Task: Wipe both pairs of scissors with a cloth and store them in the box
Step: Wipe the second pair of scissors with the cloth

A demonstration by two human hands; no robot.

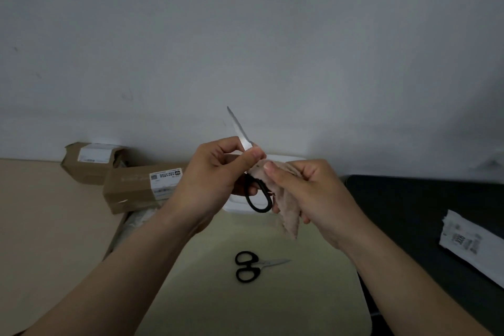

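Note:
My left hand holds a large pair of black-handled scissors upright, its silver blade pointing up and slightly left. My right hand grips a beige cloth pressed against the scissors just below the blade, with the cloth's tail hanging down. A smaller pair of black-handled scissors lies flat on the pale yellow surface below my hands, blades pointing right. A white box sits behind my hands, mostly hidden by them.
Two brown cardboard parcels with white labels stand at the back left by the wall. A dark surface at the right carries a white printed slip. A beige tabletop extends left.

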